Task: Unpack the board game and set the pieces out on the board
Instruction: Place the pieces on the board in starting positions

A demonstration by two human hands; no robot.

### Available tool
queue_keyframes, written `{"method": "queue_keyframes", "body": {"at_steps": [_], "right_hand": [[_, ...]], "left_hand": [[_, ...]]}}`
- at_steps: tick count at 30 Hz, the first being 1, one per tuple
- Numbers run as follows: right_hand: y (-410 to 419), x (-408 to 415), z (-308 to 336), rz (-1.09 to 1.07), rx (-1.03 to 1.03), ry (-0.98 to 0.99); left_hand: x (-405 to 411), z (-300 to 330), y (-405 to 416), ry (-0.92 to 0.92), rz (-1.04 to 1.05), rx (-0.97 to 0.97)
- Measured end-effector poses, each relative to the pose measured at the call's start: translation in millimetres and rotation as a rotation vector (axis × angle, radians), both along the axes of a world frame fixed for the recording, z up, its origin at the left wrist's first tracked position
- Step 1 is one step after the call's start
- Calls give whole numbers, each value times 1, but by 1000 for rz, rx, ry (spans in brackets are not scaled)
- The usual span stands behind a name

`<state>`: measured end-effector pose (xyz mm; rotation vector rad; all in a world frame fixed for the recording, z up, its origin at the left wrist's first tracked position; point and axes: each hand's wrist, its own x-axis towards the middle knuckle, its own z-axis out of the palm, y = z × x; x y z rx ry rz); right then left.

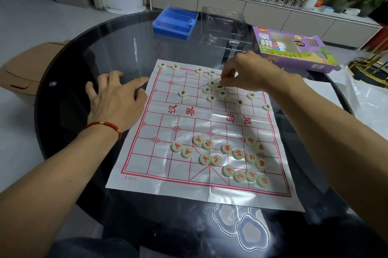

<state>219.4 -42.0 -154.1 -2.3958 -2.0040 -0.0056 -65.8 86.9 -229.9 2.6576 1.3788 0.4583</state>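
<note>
The right hand (244,71) grip pinches a black-marked piece (219,86) over the board (210,119); left hand (117,98) splayed flat.

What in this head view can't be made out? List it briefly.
- Piece under the right hand: its fingertips cover it, so the character is unreadable.
- Black pieces: characters too small.
- Purple game box: the right forearm hides its near edge.
- Blue tray: inside mostly hidden by its wall.

Piece (219,86) perhaps under right fingertips (224,81)
</note>
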Motion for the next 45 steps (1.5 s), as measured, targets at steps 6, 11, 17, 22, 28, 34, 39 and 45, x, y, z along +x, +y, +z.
{"method": "queue_keyframes", "body": {"at_steps": [6,11,17,22,28,34,39,45], "right_hand": [[9,-14,6,-110,-116,-57],[12,-19,6,-133,-149,-77],[15,-20,14,-125,-164,-106],[36,-27,20,-74,8,-63],[81,-46,7,20,34,-59],[99,-45,-3,28,-20,-85],[100,-42,-5,16,-31,-80],[91,-28,2,-24,19,-83]], "left_hand": [[0,1,0,-10,-6,-9],[0,1,0,-13,-8,-16],[0,3,-2,-15,-6,-28],[0,3,-2,-25,-4,-28],[-1,2,-1,-22,-4,-27],[0,3,-3,-31,-6,-19],[1,2,-2,-21,-3,-15],[1,1,-1,-18,-3,-7]]}}
